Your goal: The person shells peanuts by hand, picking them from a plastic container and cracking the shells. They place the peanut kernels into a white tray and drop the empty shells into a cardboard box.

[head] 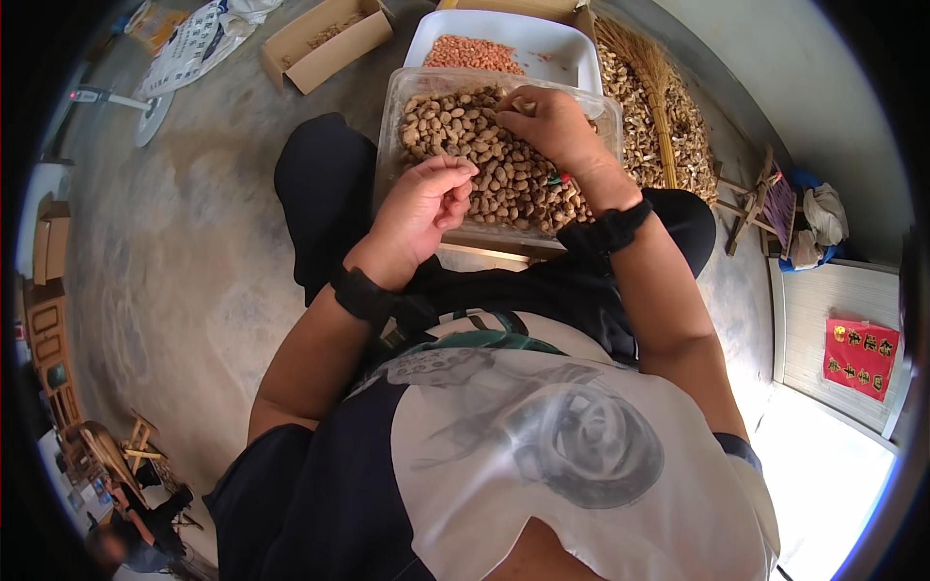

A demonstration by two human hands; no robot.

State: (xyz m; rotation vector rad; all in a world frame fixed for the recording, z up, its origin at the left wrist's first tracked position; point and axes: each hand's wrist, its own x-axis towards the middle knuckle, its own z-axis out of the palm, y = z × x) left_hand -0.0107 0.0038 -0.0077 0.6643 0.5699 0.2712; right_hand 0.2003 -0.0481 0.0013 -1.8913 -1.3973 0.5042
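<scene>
A clear plastic bin (381, 156) full of unshelled peanuts (501, 190) stands between my knees. Over its far right part, my right hand (563, 131) pinches a pale peanut shell (524, 107) between thumb and fingers. My left hand (429, 200) hovers above the near left side of the bin, fingers curled and thumb tip against the index finger; no object shows in it. Just beyond the bin sits a white plastic tray (552, 67) holding a heap of shelled reddish peanut kernels (472, 55). A small red and green item (561, 178) lies among the peanuts.
To the right, a straw broom (660, 109) rests on a heap of empty shells (694, 138). A cardboard box (334, 43) is at the far left, near a printed sack (192, 51). A folding stool (763, 200) stands right; another person (138, 537) sits lower left.
</scene>
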